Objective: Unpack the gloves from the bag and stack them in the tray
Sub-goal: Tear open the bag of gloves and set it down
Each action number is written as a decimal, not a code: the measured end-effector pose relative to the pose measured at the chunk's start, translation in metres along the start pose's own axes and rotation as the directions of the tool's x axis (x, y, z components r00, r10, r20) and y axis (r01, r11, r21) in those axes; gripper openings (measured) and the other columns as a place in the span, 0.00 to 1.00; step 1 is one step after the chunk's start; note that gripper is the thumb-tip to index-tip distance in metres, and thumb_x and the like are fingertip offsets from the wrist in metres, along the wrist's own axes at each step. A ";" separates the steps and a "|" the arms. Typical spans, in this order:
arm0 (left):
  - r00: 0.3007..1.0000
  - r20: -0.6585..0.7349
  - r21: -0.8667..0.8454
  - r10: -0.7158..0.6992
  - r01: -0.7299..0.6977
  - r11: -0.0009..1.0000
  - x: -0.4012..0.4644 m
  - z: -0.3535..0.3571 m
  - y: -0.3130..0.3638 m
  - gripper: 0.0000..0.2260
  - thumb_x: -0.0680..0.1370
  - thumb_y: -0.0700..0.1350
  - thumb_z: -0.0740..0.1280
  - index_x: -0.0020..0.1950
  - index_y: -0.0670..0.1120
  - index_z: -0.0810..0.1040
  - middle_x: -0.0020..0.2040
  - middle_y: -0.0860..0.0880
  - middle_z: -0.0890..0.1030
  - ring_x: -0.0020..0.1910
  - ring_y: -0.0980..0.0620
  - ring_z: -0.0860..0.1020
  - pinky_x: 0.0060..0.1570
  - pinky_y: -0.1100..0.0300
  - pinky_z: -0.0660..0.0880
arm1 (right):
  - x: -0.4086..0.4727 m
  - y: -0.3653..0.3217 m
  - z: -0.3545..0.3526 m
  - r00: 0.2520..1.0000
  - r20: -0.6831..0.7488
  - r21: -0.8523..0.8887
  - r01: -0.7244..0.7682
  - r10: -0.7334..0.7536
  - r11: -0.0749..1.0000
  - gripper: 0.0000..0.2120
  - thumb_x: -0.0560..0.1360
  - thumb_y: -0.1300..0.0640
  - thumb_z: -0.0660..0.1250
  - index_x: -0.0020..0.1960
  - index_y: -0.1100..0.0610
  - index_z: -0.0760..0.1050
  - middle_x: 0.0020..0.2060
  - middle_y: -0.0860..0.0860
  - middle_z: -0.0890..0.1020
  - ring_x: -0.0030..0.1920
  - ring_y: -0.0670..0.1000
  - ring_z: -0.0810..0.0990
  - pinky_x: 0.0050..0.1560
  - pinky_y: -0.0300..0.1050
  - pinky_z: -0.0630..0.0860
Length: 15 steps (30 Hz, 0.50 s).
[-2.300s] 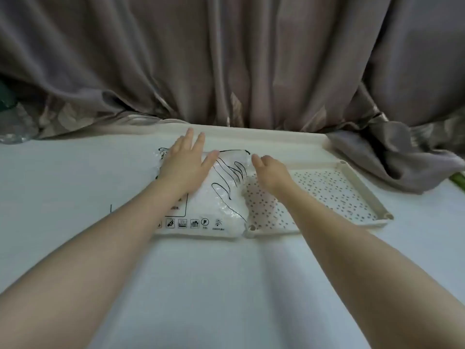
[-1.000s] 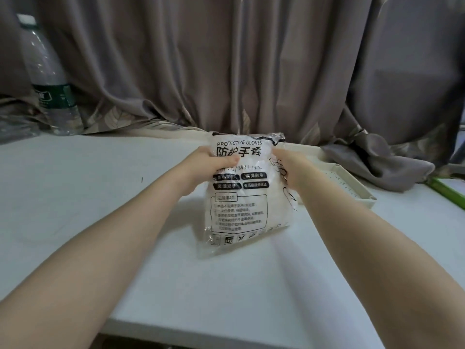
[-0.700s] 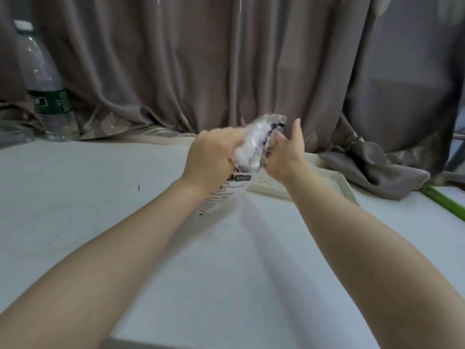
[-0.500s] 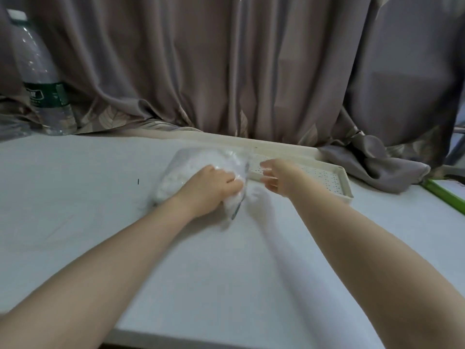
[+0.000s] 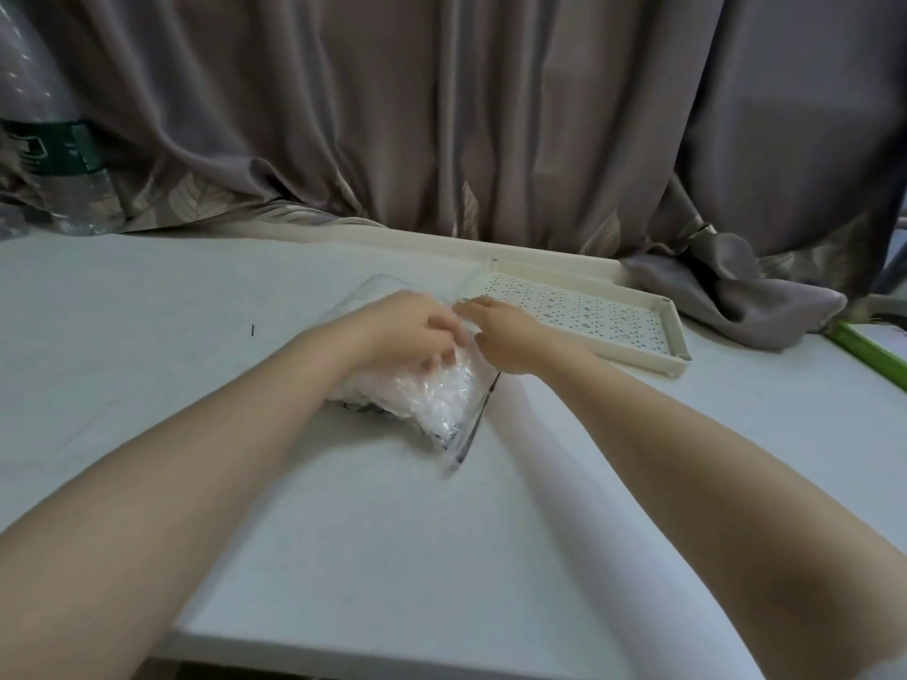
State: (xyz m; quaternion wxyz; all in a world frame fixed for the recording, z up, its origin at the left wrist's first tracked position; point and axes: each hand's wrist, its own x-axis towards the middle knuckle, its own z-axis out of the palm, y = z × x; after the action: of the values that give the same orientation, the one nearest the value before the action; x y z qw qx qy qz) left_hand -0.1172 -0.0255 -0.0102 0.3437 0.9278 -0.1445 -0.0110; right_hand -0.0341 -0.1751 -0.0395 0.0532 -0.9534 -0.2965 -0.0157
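The clear plastic bag of white gloves (image 5: pixel 432 390), upright a second ago, now lies just beside the perforated cream tray (image 5: pixel 672 331), left hand (image 5: pixel 410 331) fingers curled gripping it, right hand (image 5: pixel 500 331) fingers pinching its edge, still unopened

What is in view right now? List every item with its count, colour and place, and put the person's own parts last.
clear plastic bag of white gloves: one, clear with white contents, lying on the table at centre, beside the tray's left end.
perforated cream plastic tray: one, cream, on the table to the right of the bag, nothing in it.
white table: one, white, fills the foreground.
grey-brown curtain: one, grey-brown, hanging behind the table, its hem pooled at the right.
clear plastic water bottle with green label: one, clear, far left by the curtain.
green-edged flat object: one, at the right edge, partly cut off.
left hand: on top of the bag, blurred.
right hand: at the bag's right side, grip unclear.
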 end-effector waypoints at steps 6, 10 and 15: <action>0.999 0.024 0.306 -0.031 0.022 0.952 0.063 0.017 -0.019 0.23 0.80 0.39 0.53 0.72 0.57 0.65 0.71 0.49 0.69 0.68 0.46 0.68 0.68 0.54 0.63 | 0.001 0.012 0.000 0.999 -0.029 -0.127 -0.037 0.033 0.991 0.24 0.76 0.68 0.55 0.71 0.57 0.66 0.64 0.57 0.73 0.63 0.59 0.72 0.61 0.50 0.70; 0.997 0.012 0.496 -0.071 0.056 0.866 0.059 0.029 -0.024 0.18 0.83 0.47 0.49 0.73 0.56 0.63 0.73 0.52 0.65 0.73 0.50 0.61 0.72 0.58 0.48 | -0.009 0.029 -0.009 0.999 -0.025 -0.008 -0.027 0.027 1.000 0.22 0.73 0.68 0.57 0.64 0.56 0.73 0.58 0.54 0.76 0.59 0.57 0.73 0.58 0.49 0.72; 0.999 0.025 0.619 -0.027 0.006 0.786 0.056 0.036 -0.031 0.18 0.80 0.55 0.51 0.62 0.54 0.75 0.67 0.56 0.72 0.68 0.57 0.66 0.72 0.53 0.46 | -0.033 0.032 -0.012 0.983 0.171 -0.131 0.089 -0.066 0.987 0.13 0.71 0.65 0.59 0.48 0.57 0.80 0.48 0.54 0.81 0.51 0.55 0.75 0.51 0.48 0.74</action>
State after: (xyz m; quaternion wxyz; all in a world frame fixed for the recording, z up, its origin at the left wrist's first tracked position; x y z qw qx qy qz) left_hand -0.0598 -0.0415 -0.0531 0.0186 0.9902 -0.1375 0.0188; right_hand -0.0426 -0.2212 -0.0326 -0.0384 -0.9406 -0.3349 0.0413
